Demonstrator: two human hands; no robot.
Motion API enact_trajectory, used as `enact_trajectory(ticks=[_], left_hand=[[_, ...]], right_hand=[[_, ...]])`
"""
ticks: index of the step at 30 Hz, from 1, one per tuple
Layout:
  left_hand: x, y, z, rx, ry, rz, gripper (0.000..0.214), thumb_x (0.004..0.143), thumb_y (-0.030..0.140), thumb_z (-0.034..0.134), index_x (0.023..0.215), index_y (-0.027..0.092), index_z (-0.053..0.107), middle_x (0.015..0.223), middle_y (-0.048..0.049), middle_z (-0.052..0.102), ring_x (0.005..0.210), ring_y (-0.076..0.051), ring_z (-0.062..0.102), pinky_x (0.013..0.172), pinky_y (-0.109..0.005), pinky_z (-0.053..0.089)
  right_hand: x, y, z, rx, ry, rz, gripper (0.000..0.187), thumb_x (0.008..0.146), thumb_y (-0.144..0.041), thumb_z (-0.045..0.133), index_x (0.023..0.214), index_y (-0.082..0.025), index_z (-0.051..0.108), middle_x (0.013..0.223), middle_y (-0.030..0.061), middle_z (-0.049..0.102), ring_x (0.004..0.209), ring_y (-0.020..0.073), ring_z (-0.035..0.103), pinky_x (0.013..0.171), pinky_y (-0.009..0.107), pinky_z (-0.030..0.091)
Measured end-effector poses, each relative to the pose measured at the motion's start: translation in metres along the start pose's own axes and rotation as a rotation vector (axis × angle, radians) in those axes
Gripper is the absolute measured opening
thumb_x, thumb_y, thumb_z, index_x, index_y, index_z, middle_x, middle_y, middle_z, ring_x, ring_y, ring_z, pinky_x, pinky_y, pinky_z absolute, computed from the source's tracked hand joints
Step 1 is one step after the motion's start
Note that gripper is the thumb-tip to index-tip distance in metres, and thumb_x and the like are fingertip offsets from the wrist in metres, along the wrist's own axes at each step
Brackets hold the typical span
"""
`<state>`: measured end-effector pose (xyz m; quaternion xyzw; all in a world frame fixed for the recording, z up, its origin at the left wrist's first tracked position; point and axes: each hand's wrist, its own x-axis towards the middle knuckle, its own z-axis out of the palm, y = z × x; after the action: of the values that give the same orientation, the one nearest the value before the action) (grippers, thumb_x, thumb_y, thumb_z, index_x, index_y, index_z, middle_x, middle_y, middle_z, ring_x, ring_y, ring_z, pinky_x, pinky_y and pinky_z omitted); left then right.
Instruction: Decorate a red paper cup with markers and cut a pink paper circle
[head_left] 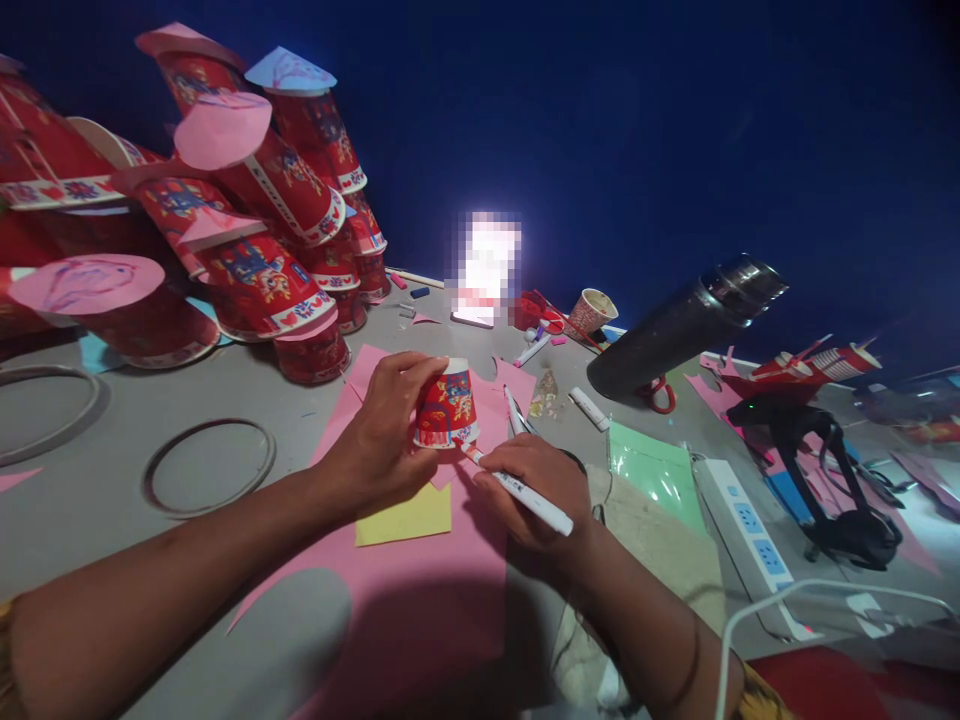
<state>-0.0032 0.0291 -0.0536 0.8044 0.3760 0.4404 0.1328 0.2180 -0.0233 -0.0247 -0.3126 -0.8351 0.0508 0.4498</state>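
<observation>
My left hand (390, 425) grips a red patterned paper cup (446, 405), which is upside down with its wide white rim low. Between the fingers of my right hand (536, 490) is a white marker (529, 497). Its reddish tip is at the cup's rim; I cannot tell whether it touches. Under both hands lies pink paper (435, 600), with a yellow paper piece (405, 516) on top. Beside my right hand a slim pointed tool (513, 408), perhaps scissors, is partly hidden.
Stacked red paper cups (262, 280) with paper cone tops fill the left. Two rings (210, 465) lie nearby. A lit phone (487, 265) stands at the back. Rightward are a black flask (667, 335), a marker cap or pen (589, 409), green sheet (652, 470) and power strip (750, 530).
</observation>
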Motion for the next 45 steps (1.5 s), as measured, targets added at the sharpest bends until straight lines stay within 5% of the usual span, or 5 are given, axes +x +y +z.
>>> enact_trajectory(ticks=[20, 25, 34, 45], left_hand=[[0.0, 0.0, 0.001, -0.005, 0.015, -0.011, 0.09, 0.071, 0.005, 0.069, 0.154, 0.026, 0.041, 0.143, -0.0146, 0.049, 0.139, -0.036, 0.051, 0.119, -0.061, 0.051], [-0.001, -0.002, 0.004, -0.091, 0.023, -0.039, 0.09, 0.076, 0.002, 0.072, 0.155, 0.028, 0.039, 0.146, -0.0133, 0.049, 0.14, -0.033, 0.052, 0.116, -0.055, 0.057], [-0.001, -0.005, 0.009, -0.253, 0.04, -0.146, 0.084, 0.083, 0.021, 0.087, 0.152, 0.03, 0.04, 0.15, -0.0128, 0.046, 0.138, -0.03, 0.059, 0.116, -0.055, 0.058], [-0.001, -0.008, 0.006, -0.197, 0.024, -0.16, 0.078, 0.086, 0.021, 0.079, 0.153, 0.028, 0.038, 0.153, -0.0151, 0.046, 0.142, -0.034, 0.058, 0.12, -0.06, 0.053]], right_hand=[[0.003, -0.003, -0.005, -0.006, -0.016, 0.009, 0.01, 0.102, -0.016, 0.064, 0.107, -0.023, 0.069, 0.085, 0.0036, 0.081, 0.076, 0.0183, 0.077, 0.072, 0.032, 0.063], [0.01, -0.007, -0.016, -0.016, 0.082, 0.116, 0.009, 0.1, -0.015, 0.065, 0.102, -0.022, 0.069, 0.081, 0.0034, 0.079, 0.07, 0.018, 0.075, 0.065, 0.03, 0.061], [0.015, -0.004, -0.018, 0.015, 0.122, 0.068, 0.013, 0.094, -0.011, 0.065, 0.099, -0.023, 0.067, 0.078, 0.0026, 0.075, 0.067, 0.0179, 0.072, 0.064, 0.031, 0.06], [0.013, -0.001, -0.013, 0.02, 0.1, 0.069, 0.009, 0.097, -0.013, 0.066, 0.099, -0.022, 0.068, 0.079, 0.0037, 0.076, 0.069, 0.0178, 0.071, 0.066, 0.032, 0.06]])
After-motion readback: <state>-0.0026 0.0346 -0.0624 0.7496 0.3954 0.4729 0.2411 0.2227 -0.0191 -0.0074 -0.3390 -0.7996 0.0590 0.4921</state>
